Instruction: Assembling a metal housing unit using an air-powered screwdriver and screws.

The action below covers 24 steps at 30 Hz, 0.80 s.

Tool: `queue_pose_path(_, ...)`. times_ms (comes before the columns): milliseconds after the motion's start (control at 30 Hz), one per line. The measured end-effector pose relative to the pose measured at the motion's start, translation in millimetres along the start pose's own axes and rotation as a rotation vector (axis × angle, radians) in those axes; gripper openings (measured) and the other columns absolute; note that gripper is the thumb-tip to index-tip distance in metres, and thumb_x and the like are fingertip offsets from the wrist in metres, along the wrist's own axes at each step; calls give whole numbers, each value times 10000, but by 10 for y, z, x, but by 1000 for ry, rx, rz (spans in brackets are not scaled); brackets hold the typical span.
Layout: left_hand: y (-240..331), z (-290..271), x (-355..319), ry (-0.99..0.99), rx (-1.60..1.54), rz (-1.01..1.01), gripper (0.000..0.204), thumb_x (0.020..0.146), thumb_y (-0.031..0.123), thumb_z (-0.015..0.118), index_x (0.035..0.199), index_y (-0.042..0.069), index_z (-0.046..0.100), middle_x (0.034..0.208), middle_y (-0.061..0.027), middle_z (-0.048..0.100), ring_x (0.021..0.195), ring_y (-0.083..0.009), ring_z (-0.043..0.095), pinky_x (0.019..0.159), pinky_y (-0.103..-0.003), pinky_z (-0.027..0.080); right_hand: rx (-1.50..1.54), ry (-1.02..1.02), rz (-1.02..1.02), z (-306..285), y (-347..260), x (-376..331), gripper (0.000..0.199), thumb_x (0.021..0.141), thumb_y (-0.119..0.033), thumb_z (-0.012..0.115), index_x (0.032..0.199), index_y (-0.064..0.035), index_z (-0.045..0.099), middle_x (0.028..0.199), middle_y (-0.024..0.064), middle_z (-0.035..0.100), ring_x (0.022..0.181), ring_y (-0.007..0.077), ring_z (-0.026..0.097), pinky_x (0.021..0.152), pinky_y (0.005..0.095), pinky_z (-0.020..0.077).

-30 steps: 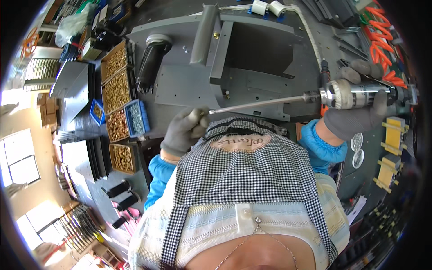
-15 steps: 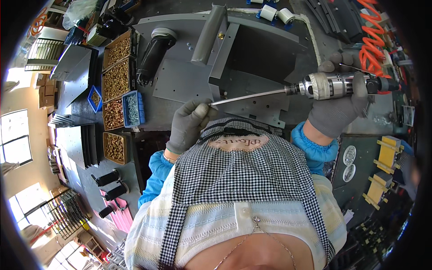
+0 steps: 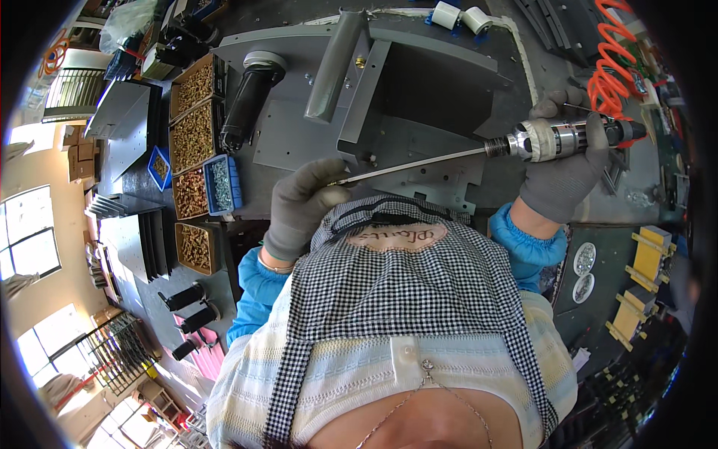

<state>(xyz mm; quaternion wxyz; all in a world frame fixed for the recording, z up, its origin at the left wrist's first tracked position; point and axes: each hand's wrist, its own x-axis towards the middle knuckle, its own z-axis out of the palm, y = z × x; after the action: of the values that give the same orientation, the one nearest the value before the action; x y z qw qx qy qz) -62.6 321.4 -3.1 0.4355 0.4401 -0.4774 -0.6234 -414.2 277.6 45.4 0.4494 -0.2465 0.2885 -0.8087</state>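
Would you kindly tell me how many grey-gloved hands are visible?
2: left hand at the tip of the long silver metal bit, right hand gripping the silver cylindrical driver.

2 gloved hands, left half-curled, right clasped

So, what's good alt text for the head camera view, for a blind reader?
A gloved right hand holds a silver power driver, the gloved left hand at the tip of its long bit. Beyond lie grey metal parts, with fastener bins at left.
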Motion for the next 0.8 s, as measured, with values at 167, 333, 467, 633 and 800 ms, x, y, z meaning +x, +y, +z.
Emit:
queue_pose_path(167, 457, -303, 52, -185, 359, -42, 693, 742, 240, 847, 1313, -39, 571, 1043, -90, 725, 793, -66, 607, 705, -209, 494, 109, 4, 13, -105, -69, 95, 426, 866, -273, 649, 1158, 32, 583, 984, 216, 663, 787, 287, 647, 742, 414, 555)
queue_pose_path(333, 1052, -559, 274, -54, 468, 142, 769, 745, 305, 854, 1358, -35, 538, 1106, -125, 687, 891, -111, 643, 769, -231, 529, 546, -126, 170, -292, -304, 200, 417, 881, -249, 634, 1189, 23, 565, 1073, 192, 608, 915, 258, 607, 793, 406, 539)
queue_pose_path(467, 1400, -502, 1014, 30, 663, 354, 649, 808, 180, 817, 1373, 14, 546, 1123, -105, 673, 988, -153, 642, 838, -258, 529, 725, -157, 94, -597, -541, 321, 466, 869, -226, 621, 1234, 47, 520, 1115, 167, 558, 976, 246, 577, 833, 396, 521)
queue_pose_path(633, 1523, -273, 2050, -364, 1654, 748, 482, 796, 130, 755, 1250, 45, 614, 1142, -96, 666, 1068, -261, 626, 903, -368, 513, 773, -142, 41, -961, -842, 210, 483, 805, -180, 653, 1217, 24, 505, 1099, 134, 566, 993, 252, 568, 892, 430, 500)
queue_pose_path(800, 1249, -287, 2649, -594, 1750, 701, 445, 719, 177, 788, 1139, 93, 667, 971, -156, 677, 942, -347, 636, 846, -443, 510, 873, -73, -72, -1201, -1008, 58, 482, 767, -112, 679, 1193, -6, 480, 1099, 112, 564, 974, 247, 571, 919, 424, 490)
